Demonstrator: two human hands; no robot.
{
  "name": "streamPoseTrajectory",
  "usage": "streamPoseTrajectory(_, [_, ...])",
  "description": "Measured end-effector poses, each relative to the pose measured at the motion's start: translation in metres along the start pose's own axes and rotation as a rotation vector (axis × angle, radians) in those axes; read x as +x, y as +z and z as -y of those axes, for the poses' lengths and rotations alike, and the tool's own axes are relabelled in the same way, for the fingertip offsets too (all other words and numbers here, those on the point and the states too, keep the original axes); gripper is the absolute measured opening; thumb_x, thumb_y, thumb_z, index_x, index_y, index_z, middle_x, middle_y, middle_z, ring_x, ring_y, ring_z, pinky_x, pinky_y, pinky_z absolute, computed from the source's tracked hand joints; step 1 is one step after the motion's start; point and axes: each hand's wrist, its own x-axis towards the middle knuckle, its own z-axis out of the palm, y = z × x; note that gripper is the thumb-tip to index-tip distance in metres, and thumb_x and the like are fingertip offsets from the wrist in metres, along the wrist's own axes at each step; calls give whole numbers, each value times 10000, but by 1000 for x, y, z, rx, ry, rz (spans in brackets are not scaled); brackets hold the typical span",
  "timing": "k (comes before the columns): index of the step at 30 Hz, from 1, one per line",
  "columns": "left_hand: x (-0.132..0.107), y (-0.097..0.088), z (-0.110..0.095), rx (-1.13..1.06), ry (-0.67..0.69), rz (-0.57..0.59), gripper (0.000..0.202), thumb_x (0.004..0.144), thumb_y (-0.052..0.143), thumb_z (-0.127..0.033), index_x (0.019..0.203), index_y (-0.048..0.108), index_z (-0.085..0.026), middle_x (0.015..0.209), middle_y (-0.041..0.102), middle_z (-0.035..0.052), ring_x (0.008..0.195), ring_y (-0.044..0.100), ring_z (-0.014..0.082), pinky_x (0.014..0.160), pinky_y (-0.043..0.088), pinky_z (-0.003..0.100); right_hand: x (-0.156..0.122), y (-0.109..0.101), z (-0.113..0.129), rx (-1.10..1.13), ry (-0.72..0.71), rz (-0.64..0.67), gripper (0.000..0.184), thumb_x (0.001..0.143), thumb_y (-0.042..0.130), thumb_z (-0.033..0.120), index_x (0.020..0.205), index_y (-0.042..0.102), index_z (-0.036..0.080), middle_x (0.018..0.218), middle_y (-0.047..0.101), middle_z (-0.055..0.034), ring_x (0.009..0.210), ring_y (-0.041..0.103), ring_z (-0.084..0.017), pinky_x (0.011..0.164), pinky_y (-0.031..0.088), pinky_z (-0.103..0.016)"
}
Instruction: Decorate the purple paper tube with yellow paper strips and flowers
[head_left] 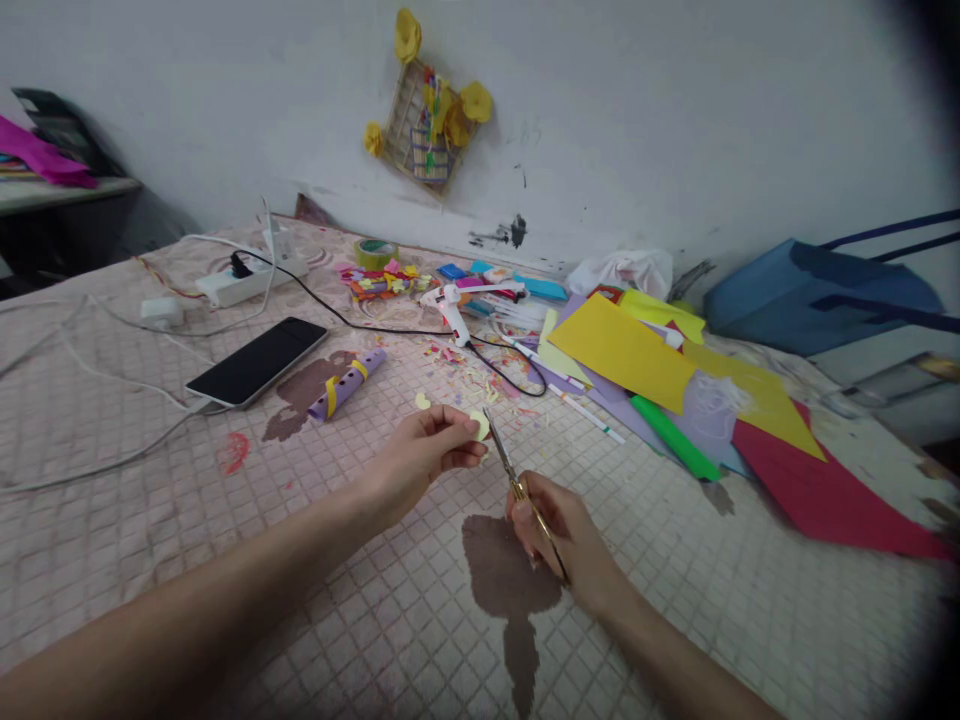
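Yellow paper scrap (480, 425) sits pinched in left hand (424, 455), against scissors (501, 455) gripped by right hand (562, 535).

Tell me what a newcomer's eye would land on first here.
At centre, the left hand pinches a small yellow paper piece while the right hand holds scissors at its edge. To the right lies a bright fan of coloured paper sheets; behind, a white glue gun and, left, a dark phone.

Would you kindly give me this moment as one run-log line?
left hand: pinches paper piece | right hand: holds scissors, blades at it | nearby: glue gun, phone
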Motion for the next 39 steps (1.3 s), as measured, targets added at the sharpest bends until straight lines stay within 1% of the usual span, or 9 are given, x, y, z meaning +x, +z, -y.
streamPoseTrajectory(4, [0,0,1,9,-8,-10,179,675,699,-220,698,550,-124,691,633,23,646,606,93,635,464,208,0,0,2,-1,31,3,421,750,489,579,604,372,203,476,343,65,440,316,-82,423,228,-226])
streamPoseTrajectory(11, [0,-2,3,19,14,10,164,709,674,-227,706,544,-126,696,642,25,651,601,83,661,463,207,0,-1,-5,10,16,12,382,784,486,526,617,380,199,479,348,66,434,319,-78,417,223,-225])
streamPoseTrajectory(22, [-2,1,5,-17,30,-13,163,699,677,-206,707,536,-123,689,645,29,641,601,89,649,465,216,1,0,-3,13,18,-4,331,792,496,454,617,394,193,480,357,67,442,315,-76,423,225,-222])
streamPoseTrajectory(28, [-2,0,6,-7,41,-2,156,714,664,-206,714,535,-119,694,644,31,636,596,85,648,463,212,1,0,-5,39,25,1,334,793,489,457,610,389,196,474,356,69,426,318,-75,408,225,-219])
streamPoseTrajectory(33, [-1,-1,7,-1,44,4,149,725,652,-205,725,529,-120,711,643,35,647,594,86,657,459,216,0,0,-6,38,38,-1,321,799,489,465,644,417,194,469,370,71,407,333,-75,398,229,-217])
streamPoseTrajectory(35, [-1,-1,7,10,45,5,154,725,652,-213,724,527,-123,717,639,32,648,589,84,657,455,217,0,0,-7,51,35,-13,329,800,491,473,643,417,194,466,371,72,406,331,-73,397,235,-214])
streamPoseTrajectory(39, [-2,-1,8,104,8,43,178,716,659,-246,721,524,-131,647,601,4,589,552,75,593,429,209,3,-6,-7,91,27,-102,350,797,501,486,627,411,193,464,387,70,414,341,-71,411,271,-207])
